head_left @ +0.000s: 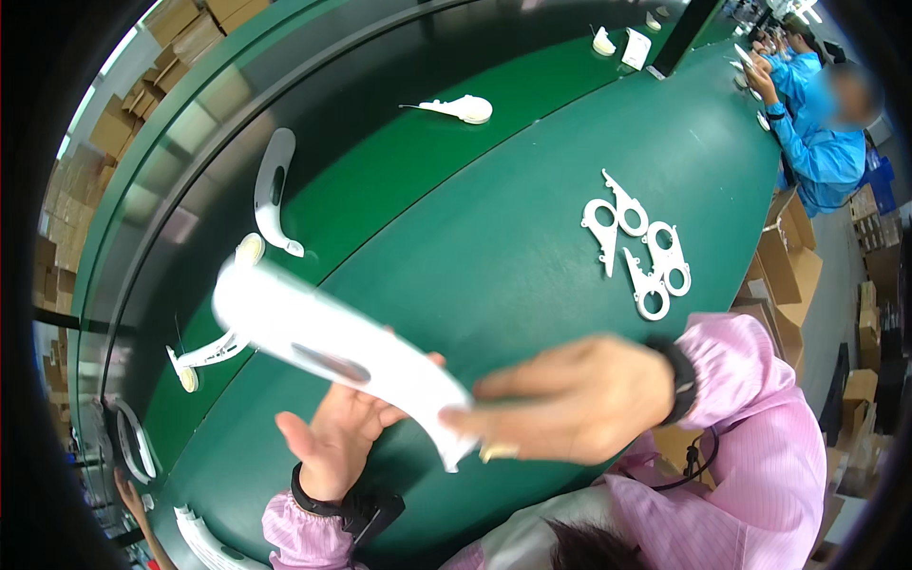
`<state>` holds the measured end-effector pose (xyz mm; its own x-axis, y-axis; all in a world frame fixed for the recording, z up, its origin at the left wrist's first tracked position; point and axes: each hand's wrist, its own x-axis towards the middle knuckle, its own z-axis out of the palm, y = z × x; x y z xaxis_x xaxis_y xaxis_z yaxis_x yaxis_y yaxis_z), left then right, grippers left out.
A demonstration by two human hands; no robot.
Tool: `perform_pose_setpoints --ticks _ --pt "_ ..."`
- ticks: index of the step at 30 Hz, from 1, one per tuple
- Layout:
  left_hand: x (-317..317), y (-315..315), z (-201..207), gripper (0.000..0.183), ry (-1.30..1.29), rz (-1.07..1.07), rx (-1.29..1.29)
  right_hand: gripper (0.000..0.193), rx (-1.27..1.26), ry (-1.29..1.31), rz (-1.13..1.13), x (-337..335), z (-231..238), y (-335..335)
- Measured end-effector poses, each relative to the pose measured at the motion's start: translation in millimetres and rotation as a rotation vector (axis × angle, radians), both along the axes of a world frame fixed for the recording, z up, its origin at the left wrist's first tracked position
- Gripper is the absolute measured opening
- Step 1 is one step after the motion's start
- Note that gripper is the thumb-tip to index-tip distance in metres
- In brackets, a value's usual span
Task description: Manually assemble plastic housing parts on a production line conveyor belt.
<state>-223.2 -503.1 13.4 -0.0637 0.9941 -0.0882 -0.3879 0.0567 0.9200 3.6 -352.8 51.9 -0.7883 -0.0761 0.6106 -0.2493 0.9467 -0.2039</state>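
Observation:
A long white curved plastic shell [332, 334] with an oval opening is held up in front of me, blurred by motion. My right hand [579, 399] grips its near end between thumb and fingers. Beneath the shell is my left hand [344, 429], palm up with the thumb stretched out and the fingers apart. The shell hides part of those fingers, and I cannot tell whether they touch it. Beyond the shell's far end, a white arm-shaped part with round pads [214, 351] lies on the green surface.
Several white ring-shaped plastic parts [655, 275] lie on the green table [494, 256] to the right. Another curved shell [273, 190] and a part with a round end [470, 109] rest on the green strip beyond. Co-workers in blue [826, 157] stand far right, near cardboard boxes [788, 266].

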Motion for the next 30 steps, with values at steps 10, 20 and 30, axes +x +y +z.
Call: perform_pose_setpoints --ticks 10,20,30 --pt "-29.0 -71.2 74.5 0.029 1.624 0.502 -0.245 0.031 -0.038 -0.209 -0.770 28.5 5.8 77.9" --pt "-31.9 -95.7 35.3 0.069 1.747 0.161 0.005 0.043 -0.221 -0.464 -0.968 70.3 -12.0 110.2" --pt "-55.3 -129.5 14.9 0.072 1.518 0.125 -0.204 0.036 0.101 -0.436 -1.019 58.4 -8.1 100.7"
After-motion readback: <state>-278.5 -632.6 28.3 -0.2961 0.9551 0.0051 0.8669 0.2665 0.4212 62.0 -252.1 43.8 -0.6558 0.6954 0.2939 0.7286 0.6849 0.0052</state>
